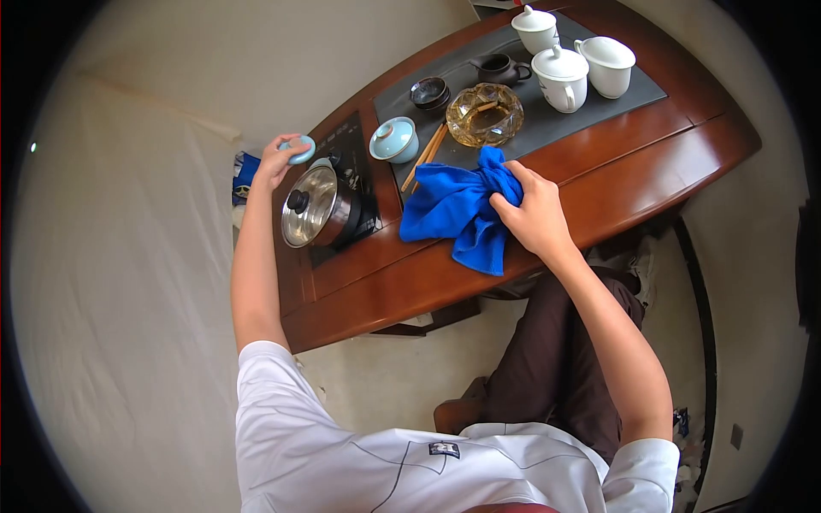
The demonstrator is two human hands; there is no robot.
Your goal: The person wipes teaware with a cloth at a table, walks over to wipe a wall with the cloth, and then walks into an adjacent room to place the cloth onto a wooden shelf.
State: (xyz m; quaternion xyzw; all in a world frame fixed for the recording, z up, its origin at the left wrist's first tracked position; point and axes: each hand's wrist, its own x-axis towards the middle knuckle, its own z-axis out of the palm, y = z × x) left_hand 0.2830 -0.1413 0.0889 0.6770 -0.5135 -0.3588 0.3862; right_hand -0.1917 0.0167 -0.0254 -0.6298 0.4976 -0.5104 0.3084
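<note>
Right hand point(534, 209): fingers closed on a bunched blue cloth point(457, 209), thumb on the near side of the bunch; cloth hangs in loose folds just on the person's side of the amber glass ashtray point(484, 115), which serves as reference. Whether the folds touch the wooden tabletop point(616, 158) cannot be told. Left hand point(274, 162): raised well to the left of the ashtray, thumb and fingers narrowed on a small round pale-blue piece point(298, 150); cup or lid, cannot tell which. Near this hand, left of the ashtray and closer to the person: steel pot point(344, 214) under a glass lid point(310, 195) with black knob point(298, 201), on a black panel point(342, 135). Between pot and ashtray: pale-blue lidded bowl point(394, 141); thin wooden sticks point(425, 157) lie slantwise just left of the ashtray. Beyond and left of the ashtray: dark small cups point(429, 92), apparently stacked. Just beyond it: dark pitcher point(500, 68), handle on the right. Right of and beyond the ashtray: three white cups point(560, 83) grouped close, at least two with knobbed lids. Ashtray, bowl, pitcher and white cups all stand on a dark grey slab point(620, 97) set in the tabletop. A short tan piece shows within the ashtray.
</note>
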